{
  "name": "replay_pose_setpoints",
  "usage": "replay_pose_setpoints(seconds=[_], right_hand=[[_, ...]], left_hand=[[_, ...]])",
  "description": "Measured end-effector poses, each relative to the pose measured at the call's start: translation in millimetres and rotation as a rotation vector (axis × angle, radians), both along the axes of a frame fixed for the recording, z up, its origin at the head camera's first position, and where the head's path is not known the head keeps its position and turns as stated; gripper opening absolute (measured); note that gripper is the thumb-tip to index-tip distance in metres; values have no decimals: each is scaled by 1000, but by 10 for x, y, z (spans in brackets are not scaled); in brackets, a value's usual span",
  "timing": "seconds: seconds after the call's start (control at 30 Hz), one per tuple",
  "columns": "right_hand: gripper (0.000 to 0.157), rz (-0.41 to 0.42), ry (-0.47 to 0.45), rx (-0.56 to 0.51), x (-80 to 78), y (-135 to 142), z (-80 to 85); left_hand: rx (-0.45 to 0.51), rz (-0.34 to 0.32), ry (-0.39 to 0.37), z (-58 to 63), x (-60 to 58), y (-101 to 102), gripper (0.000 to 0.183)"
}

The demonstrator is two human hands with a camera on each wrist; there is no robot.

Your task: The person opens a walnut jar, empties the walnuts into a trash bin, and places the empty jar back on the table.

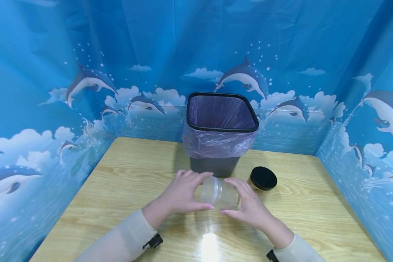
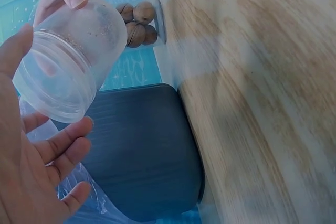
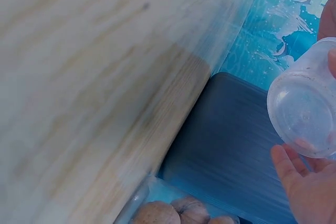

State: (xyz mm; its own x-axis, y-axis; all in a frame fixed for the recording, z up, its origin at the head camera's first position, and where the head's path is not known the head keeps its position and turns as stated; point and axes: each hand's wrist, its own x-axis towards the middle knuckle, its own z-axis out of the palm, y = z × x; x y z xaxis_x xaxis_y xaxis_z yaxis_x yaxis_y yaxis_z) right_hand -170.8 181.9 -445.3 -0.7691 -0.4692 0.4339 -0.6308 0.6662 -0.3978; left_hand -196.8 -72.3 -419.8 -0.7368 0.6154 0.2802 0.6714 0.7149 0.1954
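Note:
A clear plastic jar lies on its side in the air just in front of the bin, held between both hands. My left hand has its thumb and fingers around the wide, ridged end. With thumb and index finger, my right hand grips the jar's base end. Small dark specks cling to the jar's inner wall, and no larger contents show inside. Beside the right hand stands a second clear jar with a black lid; the wrist views show several walnuts in it.
A dark bin with a black rim and a purple plastic liner stands at the back of the wood-grain table. Blue dolphin-print curtains surround the table at the back and both sides.

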Motion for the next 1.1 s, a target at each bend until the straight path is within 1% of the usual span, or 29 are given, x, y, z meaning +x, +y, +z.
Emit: replay_pose_setpoints(seconds=[0.17, 0.33, 0.47, 0.6, 0.83, 0.93, 1.03, 1.1], right_hand=[[89, 0, -4, 6, -1, 6, 0], [89, -7, -5, 2, -2, 8, 0], [90, -14, 12, -10, 1, 5, -6], [90, -13, 26, -20, -2, 6, -19], [89, -18, 2, -5, 1, 19, -1], [89, -22, -17, 4, 5, 24, 14], [89, -21, -19, 6, 5, 31, 24], [89, -21, -16, 4, 3, 34, 24]], left_hand=[[-6, -56, 21, 16, -2, -26, 94], [10, -124, 34, 18, -8, -46, 93], [32, -170, 68, 16, -18, -44, 95], [52, -199, 95, -1, -29, -35, 97], [66, -205, 89, -34, -37, -35, 109], [71, -198, 92, -33, -31, -39, 109], [77, -175, 87, -32, -21, -39, 107], [74, -149, 77, -26, -12, -36, 106]])
